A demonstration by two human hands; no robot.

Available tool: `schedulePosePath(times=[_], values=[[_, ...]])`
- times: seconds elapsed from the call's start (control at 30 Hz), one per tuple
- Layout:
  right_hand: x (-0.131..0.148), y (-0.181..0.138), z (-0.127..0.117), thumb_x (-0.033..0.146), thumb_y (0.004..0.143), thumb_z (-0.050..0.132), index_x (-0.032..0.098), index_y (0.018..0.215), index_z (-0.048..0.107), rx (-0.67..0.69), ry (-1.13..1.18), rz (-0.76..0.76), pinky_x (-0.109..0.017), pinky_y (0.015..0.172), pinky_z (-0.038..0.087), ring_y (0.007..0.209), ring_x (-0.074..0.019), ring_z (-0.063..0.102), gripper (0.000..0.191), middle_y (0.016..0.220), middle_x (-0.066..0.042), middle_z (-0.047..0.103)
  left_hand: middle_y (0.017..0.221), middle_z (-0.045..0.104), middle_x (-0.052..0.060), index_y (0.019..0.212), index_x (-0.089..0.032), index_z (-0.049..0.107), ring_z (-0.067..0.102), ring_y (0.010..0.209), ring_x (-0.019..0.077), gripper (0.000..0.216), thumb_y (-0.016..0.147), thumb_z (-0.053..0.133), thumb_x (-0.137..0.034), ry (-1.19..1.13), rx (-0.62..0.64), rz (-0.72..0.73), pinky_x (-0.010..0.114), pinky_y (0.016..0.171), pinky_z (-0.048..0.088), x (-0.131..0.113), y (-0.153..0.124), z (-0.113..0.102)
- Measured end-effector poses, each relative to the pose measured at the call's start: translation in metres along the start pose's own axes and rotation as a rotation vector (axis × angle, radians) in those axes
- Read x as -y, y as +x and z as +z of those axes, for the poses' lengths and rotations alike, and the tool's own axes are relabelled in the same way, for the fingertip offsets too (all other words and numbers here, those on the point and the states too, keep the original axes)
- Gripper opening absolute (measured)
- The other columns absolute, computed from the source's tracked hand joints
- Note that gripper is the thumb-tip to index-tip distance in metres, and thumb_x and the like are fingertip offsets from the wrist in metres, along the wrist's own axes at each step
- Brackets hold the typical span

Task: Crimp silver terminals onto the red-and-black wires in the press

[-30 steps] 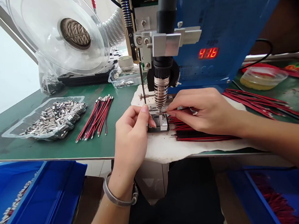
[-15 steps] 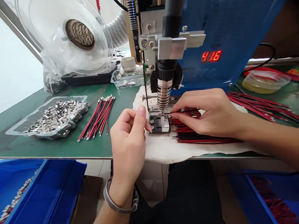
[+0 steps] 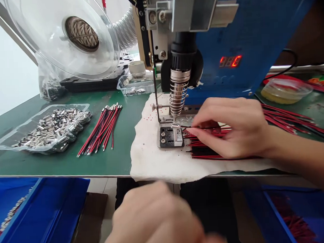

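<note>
**Q:** Where are the two hands?

**A:** The right hand [image 3: 232, 127] rests on a white cloth [image 3: 153, 161] spread at the middle of a green table [image 3: 115, 102]. The left hand [image 3: 155, 222] is low at the bottom edge, below the table's front. It is well apart from the work and badly blurred.

**Q:** What are the fingers doing?

**A:** The right thumb and forefinger are pinched together on a thin wire [image 3: 185, 127]. The other fingers curl loosely over a bundle [image 3: 203, 150] of red and black wires lying on the cloth. I cannot tell how far the left fingers are open, or whether they hold anything.

**Q:** Where does the wire sit?

**A:** It lies level, running leftward from the fingertips. Its metal end is on top of a small jig [image 3: 168, 137], right under the tip of an iron [image 3: 179, 92] that hangs upright from a blue machine [image 3: 254, 28].

**Q:** Anything else nearby?

**A:** To the left on the table there is another bunch [image 3: 100, 129] of wires, then a clear tray [image 3: 2, 145] of small metal sleeves. A clear reel [image 3: 35, 41] stands behind them. A blue bin [image 3: 53, 212] sits below the table's front left.
</note>
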State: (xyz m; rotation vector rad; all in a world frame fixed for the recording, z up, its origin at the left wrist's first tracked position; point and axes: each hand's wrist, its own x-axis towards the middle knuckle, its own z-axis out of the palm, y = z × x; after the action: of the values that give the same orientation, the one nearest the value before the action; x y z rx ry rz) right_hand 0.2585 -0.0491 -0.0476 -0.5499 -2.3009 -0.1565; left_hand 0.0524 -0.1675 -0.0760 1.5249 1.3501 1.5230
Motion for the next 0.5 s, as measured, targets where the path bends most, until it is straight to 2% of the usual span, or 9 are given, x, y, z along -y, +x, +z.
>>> schedulePosePath(times=[0.1, 0.17, 0.27, 0.37, 0.43, 0.5], values=[[0.009, -0.001, -0.004, 0.017, 0.096, 0.065, 0.027, 0.087, 0.061, -0.081, 0.059, -0.052, -0.032, 0.051, 0.041, 0.056, -0.0157, 0.059, 0.014, 0.067, 0.002, 0.065, 0.056, 0.058, 0.002, 0.081, -0.028, 0.074, 0.062, 0.060, 0.0217, 0.021, 0.093, 0.072, -0.045, -0.026, 0.047, 0.013, 0.031, 0.046, 0.048, -0.008, 0.021, 0.013], [0.013, -0.001, -0.006, 0.016, 0.096, 0.063, 0.028, 0.088, 0.059, -0.078, 0.139, -0.096, -0.033, 0.049, 0.039, 0.051, -0.0156, 0.056, 0.015, 0.061, 0.003, 0.059, 0.058, 0.061, 0.002, 0.086, -0.027, 0.077, 0.064, 0.060, 0.0217, 0.017, 0.092, 0.074, -0.043, -0.042, 0.080, 0.030, 0.031, 0.047, 0.050, -0.012, 0.030, 0.024], [0.017, 0.001, -0.009, 0.018, 0.101, 0.058, 0.029, 0.084, 0.055, 0.013, 0.219, -0.139, -0.034, 0.049, 0.038, 0.046, -0.0148, 0.050, 0.020, 0.055, 0.005, 0.053, 0.058, 0.064, 0.002, 0.087, -0.025, 0.079, 0.063, 0.056, 0.0198, 0.012, 0.093, 0.073, -0.034, -0.050, 0.145, 0.073, 0.029, 0.047, 0.051, -0.010, 0.027, 0.037], [0.017, 0.001, -0.010, 0.022, 0.107, 0.056, 0.028, 0.087, 0.054, 0.080, 0.250, -0.172, -0.032, 0.052, 0.039, 0.047, -0.0138, 0.049, 0.021, 0.057, 0.006, 0.052, 0.062, 0.070, 0.001, 0.084, -0.024, 0.080, 0.063, 0.054, 0.0158, 0.017, 0.096, 0.068, -0.021, -0.045, 0.214, 0.143, 0.026, 0.050, 0.051, -0.003, 0.015, 0.043], [0.013, 0.001, -0.010, 0.027, 0.111, 0.050, 0.026, 0.096, 0.057, 0.074, 0.280, -0.210, -0.032, 0.055, 0.040, 0.051, -0.0138, 0.052, 0.017, 0.062, 0.005, 0.057, 0.066, 0.074, 0.000, 0.083, -0.024, 0.082, 0.064, 0.054, 0.0144, 0.018, 0.095, 0.069, -0.019, -0.055, 0.167, 0.135, 0.024, 0.050, 0.050, -0.001, 0.008, 0.040], [0.005, 0.001, -0.009, 0.025, 0.112, 0.045, 0.025, 0.100, 0.059, 0.088, 0.274, -0.233, -0.032, 0.056, 0.040, 0.054, -0.0141, 0.054, 0.018, 0.067, 0.002, 0.061, 0.067, 0.075, -0.002, 0.085, -0.026, 0.083, 0.063, 0.053, 0.0138, 0.014, 0.093, 0.073, -0.020, -0.052, 0.037, 0.054, 0.023, 0.049, 0.049, 0.000, 0.005, 0.031]])
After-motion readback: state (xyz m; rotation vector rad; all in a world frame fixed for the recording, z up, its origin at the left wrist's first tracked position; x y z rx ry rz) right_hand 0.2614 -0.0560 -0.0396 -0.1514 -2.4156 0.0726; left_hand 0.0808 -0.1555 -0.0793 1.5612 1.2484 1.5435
